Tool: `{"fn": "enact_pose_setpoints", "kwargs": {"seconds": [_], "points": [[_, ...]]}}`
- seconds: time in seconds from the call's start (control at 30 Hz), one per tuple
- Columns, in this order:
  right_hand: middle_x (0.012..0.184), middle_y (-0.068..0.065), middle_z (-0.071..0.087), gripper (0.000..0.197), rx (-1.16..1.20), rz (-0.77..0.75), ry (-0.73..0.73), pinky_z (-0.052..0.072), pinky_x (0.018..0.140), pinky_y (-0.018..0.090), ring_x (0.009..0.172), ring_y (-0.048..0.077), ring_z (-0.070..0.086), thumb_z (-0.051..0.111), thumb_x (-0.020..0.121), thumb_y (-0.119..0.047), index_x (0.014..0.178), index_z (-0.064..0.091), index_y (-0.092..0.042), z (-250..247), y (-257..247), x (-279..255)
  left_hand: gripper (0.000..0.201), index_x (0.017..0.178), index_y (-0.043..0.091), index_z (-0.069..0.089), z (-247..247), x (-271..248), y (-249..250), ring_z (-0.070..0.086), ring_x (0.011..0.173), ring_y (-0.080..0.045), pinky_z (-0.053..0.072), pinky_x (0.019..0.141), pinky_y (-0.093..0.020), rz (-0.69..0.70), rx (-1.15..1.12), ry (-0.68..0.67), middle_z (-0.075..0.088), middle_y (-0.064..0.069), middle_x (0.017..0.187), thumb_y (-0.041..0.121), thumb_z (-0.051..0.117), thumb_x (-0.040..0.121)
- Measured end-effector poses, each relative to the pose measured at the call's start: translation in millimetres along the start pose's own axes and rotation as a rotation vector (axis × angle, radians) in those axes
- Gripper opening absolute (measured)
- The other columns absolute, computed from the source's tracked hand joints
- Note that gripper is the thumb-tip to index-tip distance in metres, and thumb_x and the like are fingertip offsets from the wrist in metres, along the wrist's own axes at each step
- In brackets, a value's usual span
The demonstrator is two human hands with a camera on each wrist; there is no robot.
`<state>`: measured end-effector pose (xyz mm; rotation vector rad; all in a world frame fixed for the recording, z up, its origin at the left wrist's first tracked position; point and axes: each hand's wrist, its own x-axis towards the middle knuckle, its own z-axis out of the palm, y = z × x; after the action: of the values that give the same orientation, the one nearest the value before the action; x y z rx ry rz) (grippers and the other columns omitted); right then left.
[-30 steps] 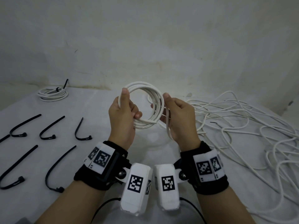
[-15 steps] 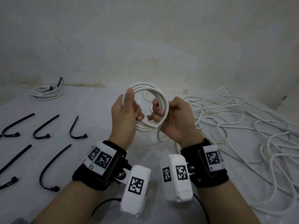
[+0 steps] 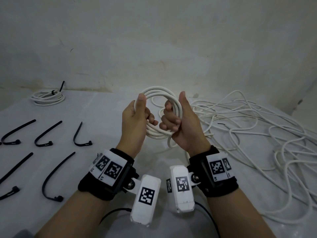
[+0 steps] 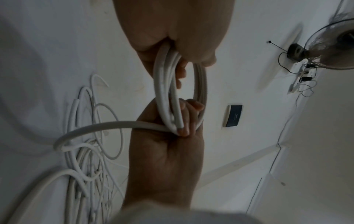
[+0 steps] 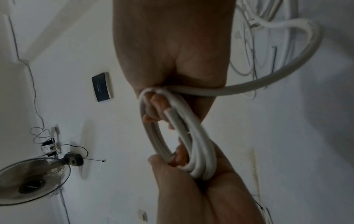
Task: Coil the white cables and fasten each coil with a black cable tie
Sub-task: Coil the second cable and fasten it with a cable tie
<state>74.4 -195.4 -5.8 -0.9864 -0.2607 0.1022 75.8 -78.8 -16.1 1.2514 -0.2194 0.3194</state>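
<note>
A white cable coil stands upright above the table, held between both hands. My left hand grips its left side, thumb up along the loops. My right hand grips its right side, fingers curled through the ring and thumb pointing up. In the left wrist view the coil runs from the left hand to the right hand. The cable's tail drops from the right hand's underside to the table. Several black cable ties lie open at the left.
A finished coil with a black tie lies at the back left near the wall. A big tangle of loose white cables covers the table's right side. The wall stands close behind.
My right hand has turned on the coil: its fingers now hook through the ring and the thumb stands up. The left hand has kept its grip.
</note>
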Motion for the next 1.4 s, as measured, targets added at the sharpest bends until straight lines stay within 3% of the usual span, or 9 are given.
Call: {"fn": "enact_pose_setpoints", "kwargs": {"seconds": [0.1,0.17,0.27,0.43,0.83,0.93,1.07,1.2,1.4], "points": [[0.037,-0.008,0.023,0.061,0.013,-0.006,0.046,0.028,0.039,0.020,0.031,0.006,0.018,0.026,0.094,-0.061,0.061,0.045,-0.014,-1,-4,-2,0.028,0.094,0.008,0.055,-4,2,3,0.058,0.047,-0.010,0.054,0.059,-0.040,0.112,0.164,-0.046,0.056,0.004,0.065,0.036,0.048,0.095],[0.037,-0.008,0.022,0.058,-0.018,-0.010,0.064,0.026,0.037,0.020,0.030,0.006,0.017,0.033,0.088,-0.064,0.060,0.041,-0.014,-2,-6,-3,0.027,0.113,0.015,0.051,-8,3,8,0.063,0.050,-0.015,0.055,0.053,-0.035,0.237,0.258,-0.076,0.060,-0.002,0.088,0.031,0.056,0.092],[0.039,-0.008,0.021,0.051,-0.035,-0.025,0.058,0.027,0.036,0.020,0.031,0.006,0.017,0.043,0.077,-0.063,0.059,0.037,-0.015,-3,-6,-5,0.021,0.110,0.014,0.056,-13,4,11,0.065,0.053,-0.015,0.054,0.053,-0.030,0.380,0.394,-0.128,0.062,0.000,0.095,0.026,0.058,0.093],[0.045,-0.003,0.027,0.048,-0.042,-0.030,0.054,0.033,0.040,0.021,0.036,0.008,0.028,0.047,0.077,-0.058,0.062,0.036,-0.014,-2,-1,-4,0.019,0.110,0.013,0.062,-16,7,7,0.064,0.055,-0.011,0.052,0.053,-0.021,0.461,0.512,-0.104,0.067,0.001,0.092,0.024,0.051,0.097],[0.041,-0.007,0.023,0.047,-0.015,-0.016,-0.013,0.027,0.035,0.018,0.031,0.004,0.022,0.042,0.084,-0.057,0.070,0.046,-0.012,-5,-1,-5,0.025,0.114,0.013,0.064,-14,7,2,0.063,0.054,-0.009,0.043,0.050,-0.010,0.482,0.564,-0.101,0.067,0.004,0.095,0.021,0.046,0.100],[0.045,-0.004,0.028,0.046,-0.093,-0.056,0.010,0.030,0.038,0.019,0.034,0.005,0.024,0.042,0.086,-0.054,0.095,0.053,-0.010,-3,0,-6,0.023,0.116,0.018,0.061,-16,8,2,0.062,0.052,-0.010,0.044,0.050,-0.011,0.477,0.565,-0.113,0.066,0.007,0.094,0.021,0.045,0.100],[0.066,0.002,0.043,0.035,-0.207,-0.163,-0.009,0.033,0.041,0.020,0.040,0.007,0.026,0.039,0.099,-0.037,0.132,0.045,-0.029,-6,-2,-8,0.026,0.122,0.024,0.057,-17,7,3,0.060,0.050,-0.013,0.042,0.052,-0.009,0.468,0.571,-0.139,0.065,0.003,0.093,0.019,0.043,0.101],[0.073,0.004,0.046,0.032,-0.271,-0.234,-0.005,0.032,0.040,0.018,0.040,0.007,0.028,0.038,0.102,-0.027,0.125,0.055,-0.013,-5,1,-7,0.023,0.115,0.017,0.062,-18,8,2,0.058,0.049,-0.014,0.042,0.050,-0.012,0.451,0.562,-0.128,0.065,0.005,0.089,0.015,0.044,0.100],[0.062,0.003,0.033,0.024,-0.233,-0.257,0.044,0.026,0.037,0.015,0.040,0.006,0.024,0.042,0.100,-0.026,0.111,0.058,-0.012,-4,3,-6,0.020,0.112,0.015,0.062,-15,6,4,0.055,0.045,-0.011,0.047,0.048,-0.018,0.391,0.454,-0.129,0.065,0.003,0.087,0.015,0.046,0.099]]}}
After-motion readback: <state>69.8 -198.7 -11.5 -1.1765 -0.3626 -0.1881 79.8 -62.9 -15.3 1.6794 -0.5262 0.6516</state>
